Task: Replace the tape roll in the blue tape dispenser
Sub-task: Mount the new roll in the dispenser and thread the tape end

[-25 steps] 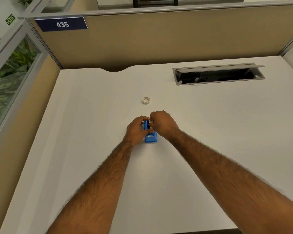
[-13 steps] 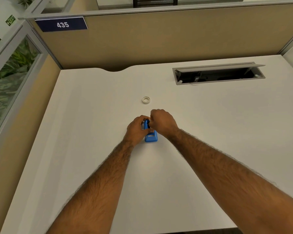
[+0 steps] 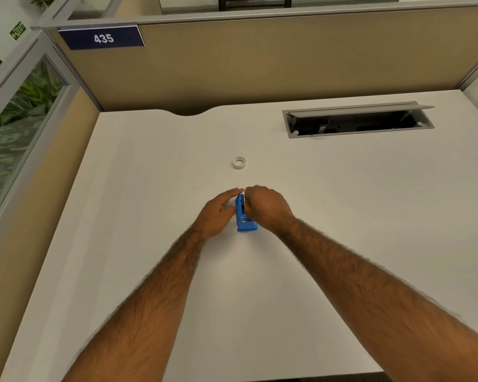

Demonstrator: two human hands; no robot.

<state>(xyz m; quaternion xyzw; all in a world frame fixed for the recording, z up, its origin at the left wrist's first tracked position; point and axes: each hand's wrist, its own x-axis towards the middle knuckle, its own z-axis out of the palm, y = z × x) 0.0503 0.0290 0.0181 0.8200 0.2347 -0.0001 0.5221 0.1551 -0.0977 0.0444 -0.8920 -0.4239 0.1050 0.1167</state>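
The blue tape dispenser (image 3: 245, 220) stands on the white desk (image 3: 149, 188), its cutter end toward me. My left hand (image 3: 218, 212) presses against its left side, fingers stretched along the body. My right hand (image 3: 265, 206) curls over the top from the right, fingertips pinched at the dispenser's upper part. What those fingertips hold is hidden. A small white tape roll (image 3: 239, 162) lies flat on the desk beyond both hands, apart from them.
An open cable tray (image 3: 356, 121) with a raised lid is sunk into the desk at the back right. Tan partition walls (image 3: 260, 64) close off the back and the left side. A glass panel stands at the left.
My left hand's fingers have straightened along the dispenser's side, where before they were curled around it. My right hand has shifted slightly away from me on top. The dispenser stays in place.
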